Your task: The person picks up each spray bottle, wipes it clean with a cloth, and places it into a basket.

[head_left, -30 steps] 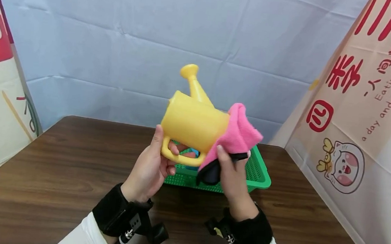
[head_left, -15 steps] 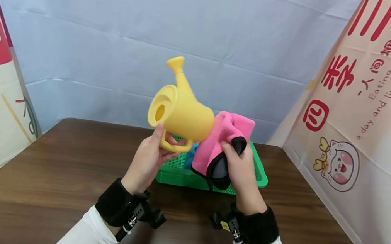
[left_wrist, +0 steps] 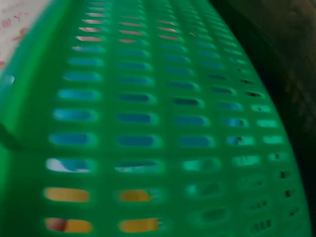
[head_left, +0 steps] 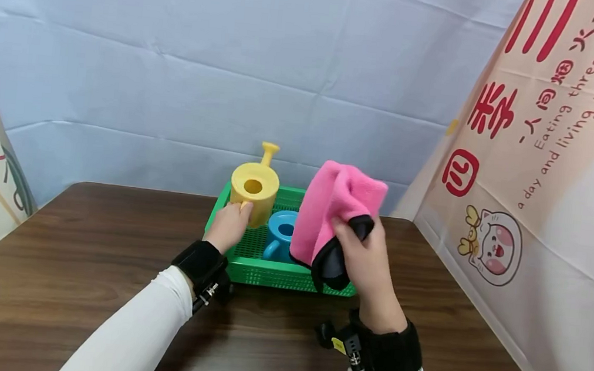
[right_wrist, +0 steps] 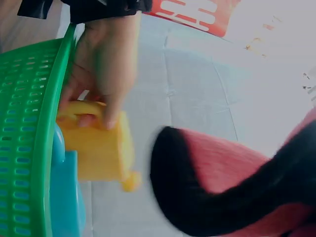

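Note:
My left hand (head_left: pixel 228 226) grips the handle of a yellow watering can (head_left: pixel 256 185). The can stands upright at the left side of a green basket (head_left: pixel 289 275), its spout pointing to the back; whether it touches the basket floor I cannot tell. My right hand (head_left: pixel 362 253) holds a pink cloth with black trim (head_left: pixel 326 211), bunched up in front of the basket's right part. Inside the basket sits a blue watering can (head_left: pixel 281 231), partly hidden by the cloth. In the right wrist view, the left hand's fingers (right_wrist: pixel 112 106) curl round the yellow handle.
A brown wooden table (head_left: pixel 109 269) carries the basket near its far edge. Behind it hangs a pale blue sheet (head_left: pixel 179 81). A printed cloth with red lettering (head_left: pixel 516 169) slants along the right side.
The left hand has moved the yellow watering can away from the pink cloth, down to the basket's left side, turning it upright. The right hand keeps its hold on the cloth, almost in place.

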Action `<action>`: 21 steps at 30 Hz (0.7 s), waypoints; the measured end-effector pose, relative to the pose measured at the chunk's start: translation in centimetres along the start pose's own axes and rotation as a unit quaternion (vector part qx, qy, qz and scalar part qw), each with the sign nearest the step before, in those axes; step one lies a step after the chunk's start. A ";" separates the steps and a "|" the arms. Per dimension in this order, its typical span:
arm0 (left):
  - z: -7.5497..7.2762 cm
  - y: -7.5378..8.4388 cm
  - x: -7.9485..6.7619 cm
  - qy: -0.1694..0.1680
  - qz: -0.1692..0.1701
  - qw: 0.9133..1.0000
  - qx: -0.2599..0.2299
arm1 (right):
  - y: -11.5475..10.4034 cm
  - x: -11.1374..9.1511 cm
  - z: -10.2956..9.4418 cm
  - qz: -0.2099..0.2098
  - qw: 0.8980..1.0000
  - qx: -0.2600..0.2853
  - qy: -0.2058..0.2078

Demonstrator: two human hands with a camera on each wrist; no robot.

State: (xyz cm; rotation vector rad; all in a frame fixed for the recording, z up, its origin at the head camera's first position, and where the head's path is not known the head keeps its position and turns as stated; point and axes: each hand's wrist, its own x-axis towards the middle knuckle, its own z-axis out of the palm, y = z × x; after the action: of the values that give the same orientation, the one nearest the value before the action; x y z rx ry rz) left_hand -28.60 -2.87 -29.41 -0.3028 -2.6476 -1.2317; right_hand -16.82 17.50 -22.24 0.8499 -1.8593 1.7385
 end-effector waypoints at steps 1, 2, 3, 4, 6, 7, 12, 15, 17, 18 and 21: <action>0.1 -0.1 0.1 -0.014 -0.008 1.000 0.016 | -0.3 0.0 0.2 0.008 0.999 -0.011 -0.033; 0.1 -0.2 0.2 -0.030 -0.017 0.999 0.032 | -0.6 0.0 0.4 0.017 0.997 -0.035 -0.066; 0.1 -0.2 0.4 -0.046 -0.024 0.998 0.044 | -1.0 -0.1 0.6 0.031 0.993 -0.065 -0.096; 0.1 -0.2 0.5 -0.061 -0.021 0.996 0.060 | -1.3 -0.1 0.8 0.044 0.986 -0.094 -0.128; 0.2 -0.1 0.7 -0.088 -0.034 0.993 0.078 | -1.8 -0.3 1.2 0.079 0.968 -0.155 -0.184; 0.2 0.0 0.7 -0.096 -0.040 0.991 0.085 | -1.9 -0.3 1.4 0.090 0.958 -0.171 -0.213; 0.5 0.0 0.8 -0.110 -0.049 0.983 0.137 | 0.8 -1.4 1.6 0.167 0.926 -0.085 -0.327; 0.2 -0.1 0.5 -0.110 -0.035 0.980 0.160 | 4.6 -2.7 1.8 0.259 0.890 0.052 -0.371; -0.3 0.0 0.2 -0.109 -0.033 0.981 0.159 | 7.3 -3.7 2.2 0.319 0.859 0.088 -0.392; -0.6 0.1 0.0 -0.111 -0.032 0.981 0.157 | 8.3 -4.2 2.3 0.338 0.850 0.065 -0.399; -1.7 0.9 -0.7 -0.112 -0.019 0.983 0.147 | 9.7 -5.5 2.0 0.326 0.837 -0.151 -0.413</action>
State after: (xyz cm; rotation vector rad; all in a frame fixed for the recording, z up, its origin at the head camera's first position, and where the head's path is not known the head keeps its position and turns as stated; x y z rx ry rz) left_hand -27.51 -3.69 -27.87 -0.3617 -2.9897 -0.8385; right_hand -19.58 16.39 -33.22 0.9928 -3.2111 1.4011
